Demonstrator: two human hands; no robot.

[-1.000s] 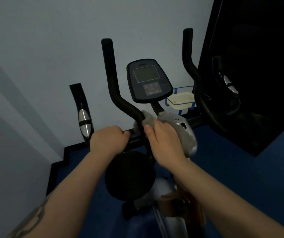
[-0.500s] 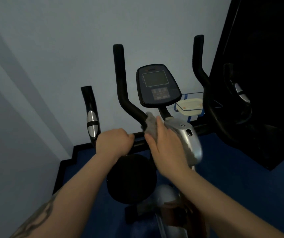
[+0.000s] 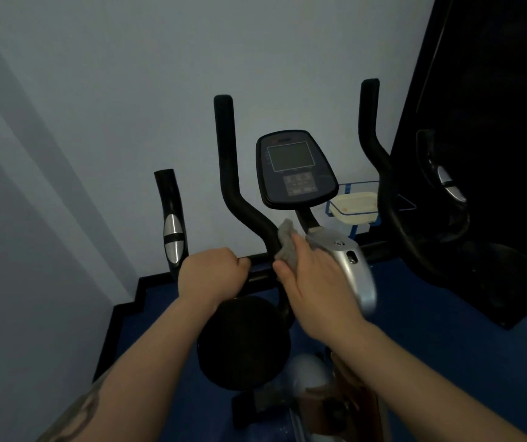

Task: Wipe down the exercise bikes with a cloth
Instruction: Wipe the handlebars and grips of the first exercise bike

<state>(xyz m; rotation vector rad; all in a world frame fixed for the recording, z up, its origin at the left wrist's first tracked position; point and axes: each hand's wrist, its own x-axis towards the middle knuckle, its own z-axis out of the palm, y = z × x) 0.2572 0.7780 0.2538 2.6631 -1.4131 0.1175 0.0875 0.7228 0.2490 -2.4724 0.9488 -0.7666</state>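
A black exercise bike stands before me, its console (image 3: 294, 169) tilted up at the centre and its silver stem cover (image 3: 353, 269) just below. My left hand (image 3: 211, 277) grips the black handlebar cross bar left of the stem. My right hand (image 3: 313, 282) holds a grey cloth (image 3: 286, 244) pressed against the bend of the left upright handlebar (image 3: 233, 183). The right upright handlebar (image 3: 375, 148) rises free on the other side. A silver pulse sensor grip (image 3: 173, 231) sticks up at far left.
A pale wall sits close behind the bike. A white tray in a blue wire holder (image 3: 356, 204) hangs behind the console. A tall black panel (image 3: 495, 122) fills the right side, with another pulse grip (image 3: 450, 183) in front of it. Blue floor (image 3: 447, 362) lies below.
The cloth in my right hand has slid a little up along the bend of the left handlebar. My left hand keeps its grip on the cross bar. The view has shifted slightly.
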